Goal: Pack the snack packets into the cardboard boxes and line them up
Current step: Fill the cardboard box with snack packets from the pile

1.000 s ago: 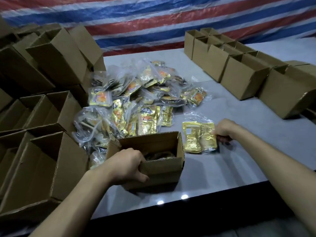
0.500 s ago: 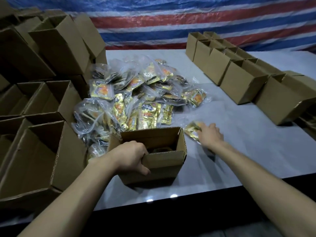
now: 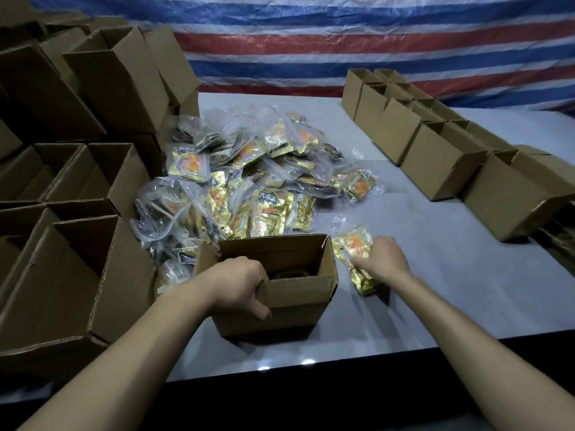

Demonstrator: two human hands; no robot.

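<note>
- A striped tarpaulin (image 3: pixel 373 42) in red, white and blue hangs behind everything.
- A pale grey table (image 3: pixel 435 275) runs from the near dark edge back to the tarpaulin.
- A heap of empty boxes (image 3: pixel 77 244) crowds the left side, most with open tops, some tilted.
- A row of boxes (image 3: pixel 441 160) stands along the right, side by side, running away toward the back.
- A pile of snack packets (image 3: pixel 255 181), gold foil in clear bags, lies mid-table between heap and row.
- An open cardboard box (image 3: pixel 298 293) stands upright just in front of the pile; its contents are too dark to make out.
- The left hand (image 3: pixel 236 284) grips the box's near wall, fingers inside over the rim, thumb outside.
- The right hand (image 3: pixel 382 259), blurred, has its fingers curled round a gold packet (image 3: pixel 354 244) just right of the box, low over the table.
</note>
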